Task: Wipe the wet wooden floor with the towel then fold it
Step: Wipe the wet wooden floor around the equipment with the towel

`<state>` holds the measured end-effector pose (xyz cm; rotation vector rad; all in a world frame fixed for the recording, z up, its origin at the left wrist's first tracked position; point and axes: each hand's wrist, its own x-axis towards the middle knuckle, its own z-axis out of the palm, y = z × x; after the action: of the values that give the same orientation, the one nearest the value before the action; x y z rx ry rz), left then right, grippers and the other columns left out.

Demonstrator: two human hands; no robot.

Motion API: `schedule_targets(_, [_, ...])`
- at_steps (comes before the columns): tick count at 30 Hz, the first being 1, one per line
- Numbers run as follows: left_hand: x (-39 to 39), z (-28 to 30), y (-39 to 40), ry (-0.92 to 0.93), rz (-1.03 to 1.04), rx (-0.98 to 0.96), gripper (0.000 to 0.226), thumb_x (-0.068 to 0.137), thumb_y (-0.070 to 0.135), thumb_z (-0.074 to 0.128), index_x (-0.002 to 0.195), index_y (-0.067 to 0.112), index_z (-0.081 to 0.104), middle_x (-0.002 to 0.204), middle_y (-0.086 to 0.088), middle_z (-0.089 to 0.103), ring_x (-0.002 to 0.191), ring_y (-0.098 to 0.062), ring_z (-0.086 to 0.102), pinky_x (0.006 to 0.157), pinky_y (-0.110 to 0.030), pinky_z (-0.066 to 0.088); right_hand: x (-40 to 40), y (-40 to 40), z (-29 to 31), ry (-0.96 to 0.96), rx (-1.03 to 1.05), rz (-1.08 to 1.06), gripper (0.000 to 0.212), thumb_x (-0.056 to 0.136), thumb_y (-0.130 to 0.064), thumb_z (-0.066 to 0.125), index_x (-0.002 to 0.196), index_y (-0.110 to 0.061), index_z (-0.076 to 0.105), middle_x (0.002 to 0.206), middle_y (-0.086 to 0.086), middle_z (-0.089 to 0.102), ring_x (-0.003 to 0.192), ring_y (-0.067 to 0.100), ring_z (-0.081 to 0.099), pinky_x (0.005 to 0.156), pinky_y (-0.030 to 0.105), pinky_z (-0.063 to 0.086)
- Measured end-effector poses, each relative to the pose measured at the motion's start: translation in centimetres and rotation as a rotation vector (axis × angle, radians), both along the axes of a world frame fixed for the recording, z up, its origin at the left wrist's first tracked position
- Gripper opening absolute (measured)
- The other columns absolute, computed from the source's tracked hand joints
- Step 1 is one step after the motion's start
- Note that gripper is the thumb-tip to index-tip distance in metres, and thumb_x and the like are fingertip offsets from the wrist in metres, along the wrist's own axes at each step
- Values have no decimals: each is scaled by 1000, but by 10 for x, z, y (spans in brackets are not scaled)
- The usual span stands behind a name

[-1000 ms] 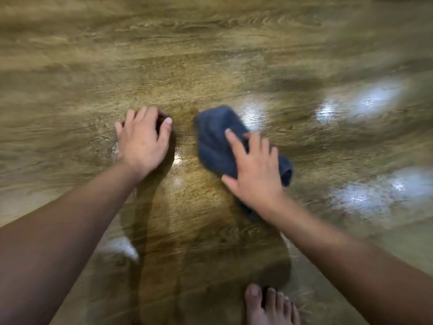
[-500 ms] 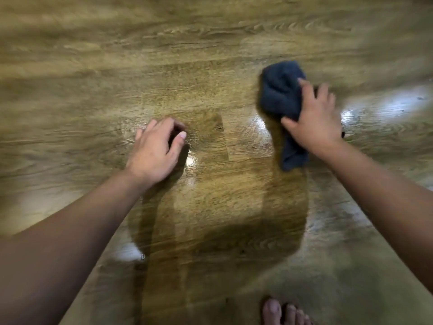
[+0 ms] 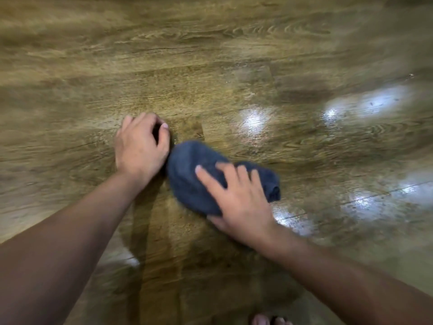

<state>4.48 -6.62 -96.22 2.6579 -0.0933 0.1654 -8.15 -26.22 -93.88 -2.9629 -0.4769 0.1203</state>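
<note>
The towel [image 3: 194, 174] is dark blue and bunched into a thick, rumpled wad, lying flat on the wooden floor [image 3: 210, 55] right in front of me. One end is rolled over on itself at my right, the other rounded end sits just beside my left hand [image 3: 140, 146]. My right hand [image 3: 239, 202] rests on top of it, fingers spread. The floor is brown, grained planks, shiny with wet patches to the right of the towel.

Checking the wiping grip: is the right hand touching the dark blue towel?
Touching. The head view shows the right hand spread flat on the bunched dark blue towel.
</note>
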Motion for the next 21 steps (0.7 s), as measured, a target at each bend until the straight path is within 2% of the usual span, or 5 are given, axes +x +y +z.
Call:
schedule_targets(4, [2, -5, 13, 2, -50, -6, 16, 93, 23, 55, 92, 10, 65, 98, -10, 60, 101, -34, 51, 89, -46, 41, -18, -7, -5, -5, 18, 271, 91, 72, -61, 73, 148, -29, 37, 131, 13, 54, 99, 31, 50, 83, 46, 44])
schedule_targets(7, [-8, -10, 26, 22, -147, 58, 11, 90, 20, 58, 98, 17, 64, 112, -5, 58, 110, -32, 48, 94, -47, 37, 22, -27, -5, 6, -13, 264, 96, 69, -60, 76, 150, -27, 37, 129, 14, 55, 102, 35, 55, 83, 47, 47])
schedule_targets(12, [-16, -11, 31, 79, -205, 92, 22, 87, 24, 58, 108, 23, 60, 123, 0, 55, 115, -27, 44, 97, -48, 36, 137, -85, -2, -23, -86, -235, 94, 75, -48, 77, 153, -31, 27, 135, 19, 42, 120, 42, 45, 94, 56, 45])
schedule_targets(16, [-13, -12, 33, 56, -230, 130, 25, 85, 31, 50, 107, 24, 59, 119, 0, 55, 110, -27, 45, 90, -45, 37, 208, -122, 2, 16, 39, -706, 82, 83, -45, 70, 151, -30, 27, 145, 18, 35, 130, 45, 41, 104, 59, 40])
schedule_targets(21, [-15, -12, 24, 12, -235, 302, 25, 86, 29, 46, 105, 17, 56, 111, -7, 54, 103, -31, 45, 86, -47, 35, 186, -61, 1, -55, -36, -704, 80, 83, -45, 69, 150, -31, 29, 152, 17, 31, 134, 42, 35, 106, 58, 32])
